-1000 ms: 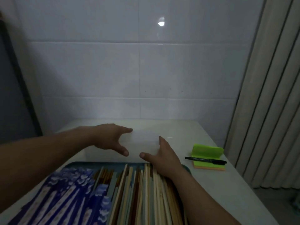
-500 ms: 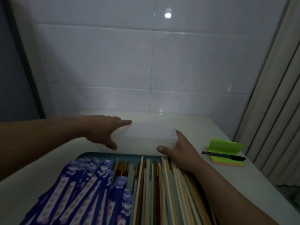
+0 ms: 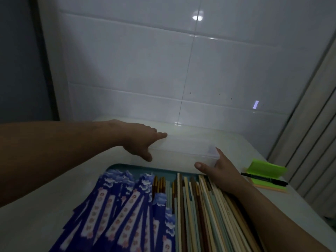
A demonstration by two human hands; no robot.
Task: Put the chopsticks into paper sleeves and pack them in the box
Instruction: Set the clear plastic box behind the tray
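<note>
Your left hand (image 3: 140, 140) and right hand (image 3: 223, 170), fingers straight, press both ends of the clear rectangular plastic box (image 3: 183, 150) near the far edge of the surface (image 3: 45, 206) (probably slippery); uneven pressure may drop it.

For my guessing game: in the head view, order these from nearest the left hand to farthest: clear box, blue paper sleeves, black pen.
1. clear box: touching the left hand.
2. blue paper sleeves: on the tray.
3. black pen: far right.
</note>
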